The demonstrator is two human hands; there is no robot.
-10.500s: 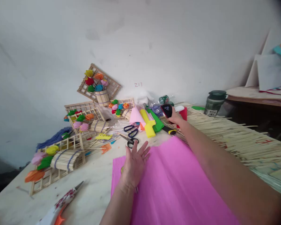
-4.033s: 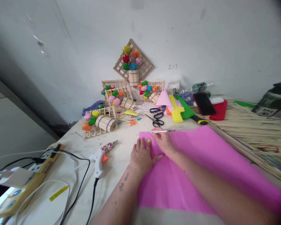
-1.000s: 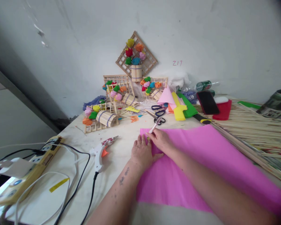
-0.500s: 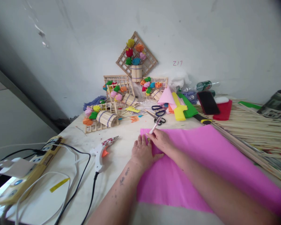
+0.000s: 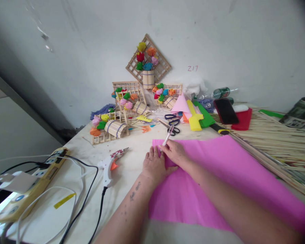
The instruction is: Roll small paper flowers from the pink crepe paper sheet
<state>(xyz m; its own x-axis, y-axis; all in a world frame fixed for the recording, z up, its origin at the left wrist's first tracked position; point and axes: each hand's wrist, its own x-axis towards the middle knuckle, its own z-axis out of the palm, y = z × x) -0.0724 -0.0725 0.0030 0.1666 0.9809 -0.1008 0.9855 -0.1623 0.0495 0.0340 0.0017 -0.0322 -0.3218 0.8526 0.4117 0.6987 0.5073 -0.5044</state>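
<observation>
A large sheet of pink paper [image 5: 208,183] lies spread over the table in front of me. My left hand [image 5: 154,164] rests flat on its upper left part, fingers stretched out and thumb pointing right. Just to the right, my right hand [image 5: 175,151] grips a white pen [image 5: 167,136], its upper end leaning away from me. The pen's tip is down by the left fingertips, where my fingers mostly hide it. Beyond the pen lie scissors with dark handles [image 5: 173,130].
To the left are a white glue gun [image 5: 107,172] and a yellow power strip [image 5: 33,188] with cables. Stick lattices with paper flowers [image 5: 109,127] stand at the back. Right of them lie coloured paper pieces [image 5: 195,120], a phone [image 5: 226,112] and many thin wooden sticks [image 5: 266,142].
The pen and my right fingers have shifted very slightly at the paper's upper left corner. My left hand stays in place.
</observation>
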